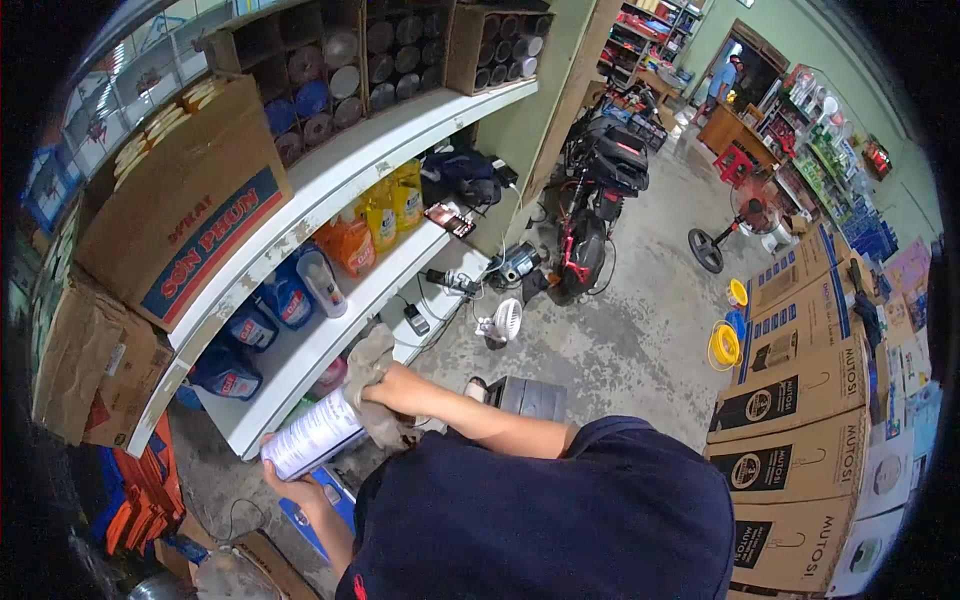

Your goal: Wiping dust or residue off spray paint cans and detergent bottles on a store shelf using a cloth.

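Note:
My left hand [292, 484] is closed round the lower end of a white cylindrical can [305, 440] with dark print, tilted in front of me. My right hand [398, 390] grips a crumpled greyish-beige rag [372, 360] that is pressed against the can's upper end. The rag covers that end, so its top is hidden. Both hands are just in front of a white shelf [300, 400], where blue bottles [290, 300], orange pouches [348, 243] and yellow pouches [395, 205] stand.
Above, a large cardboard carton [180, 200] and boxes of round cans [405, 60] fill the upper shelf. Stacked cartons [790, 440] line the right side. Ahead are a small white fan [503, 320], a motorbike [590, 200] and a pedestal fan [755, 215]. A person [722, 80] stands far back.

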A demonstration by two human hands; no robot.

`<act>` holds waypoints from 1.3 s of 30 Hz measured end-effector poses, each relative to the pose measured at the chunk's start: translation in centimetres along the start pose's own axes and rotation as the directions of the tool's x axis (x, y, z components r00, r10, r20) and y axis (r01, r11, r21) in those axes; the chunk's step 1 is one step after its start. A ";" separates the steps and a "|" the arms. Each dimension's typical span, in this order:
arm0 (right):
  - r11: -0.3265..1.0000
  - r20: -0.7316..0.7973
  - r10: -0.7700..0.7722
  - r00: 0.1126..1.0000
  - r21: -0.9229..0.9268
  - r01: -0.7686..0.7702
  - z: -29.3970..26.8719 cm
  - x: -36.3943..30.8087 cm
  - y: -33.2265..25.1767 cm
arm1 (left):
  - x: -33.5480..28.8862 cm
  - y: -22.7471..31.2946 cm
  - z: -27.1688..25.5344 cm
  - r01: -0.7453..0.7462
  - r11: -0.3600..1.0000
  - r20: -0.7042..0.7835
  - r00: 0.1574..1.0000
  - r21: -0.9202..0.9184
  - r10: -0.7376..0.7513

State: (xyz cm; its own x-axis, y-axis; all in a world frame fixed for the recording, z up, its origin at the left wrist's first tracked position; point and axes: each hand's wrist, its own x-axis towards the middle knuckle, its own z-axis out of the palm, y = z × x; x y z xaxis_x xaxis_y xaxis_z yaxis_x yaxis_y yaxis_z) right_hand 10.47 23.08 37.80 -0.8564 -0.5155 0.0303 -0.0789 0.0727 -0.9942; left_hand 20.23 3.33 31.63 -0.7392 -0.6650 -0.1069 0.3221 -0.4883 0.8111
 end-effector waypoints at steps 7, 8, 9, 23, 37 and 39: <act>0.996 0.036 0.005 0.999 -0.089 -0.002 -0.8 1.4 3.7 | -0.2 -1.3 -0.7 -0.242 0.961 0.054 0.970 0.133 0.237; 0.995 0.016 0.025 1.000 -0.096 -0.023 -0.9 0.8 0.9 | 0.0 -1.4 -0.7 -0.200 0.973 0.047 0.980 0.119 0.195; 0.994 -0.015 0.042 0.999 -0.101 -0.044 -1.0 0.3 -0.9 | 0.1 -1.2 -0.6 -0.155 0.982 0.050 0.987 0.104 0.150; 0.951 -0.166 -0.008 0.986 0.304 0.059 -0.4 -0.1 0.2 | 1.0 -1.5 -0.3 0.030 0.997 0.070 0.997 -0.065 -0.026; 0.888 0.041 -0.267 0.963 0.400 0.229 1.1 2.0 0.0 | 0.2 -3.3 -1.1 0.921 0.382 0.337 0.338 0.072 -0.879; 0.852 0.123 -0.306 0.944 0.478 0.214 1.4 2.3 1.3 | -0.1 -5.0 -1.9 0.953 0.303 0.322 0.284 0.009 -0.903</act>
State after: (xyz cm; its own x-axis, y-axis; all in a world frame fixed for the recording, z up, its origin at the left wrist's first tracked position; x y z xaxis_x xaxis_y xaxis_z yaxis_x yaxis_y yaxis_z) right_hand 9.10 20.81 36.43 -0.7216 -0.6138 0.3202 -0.0065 -0.4565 -0.8897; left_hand 19.86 4.78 26.47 -0.6911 0.4342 -0.5778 -0.6125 -0.7763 0.1493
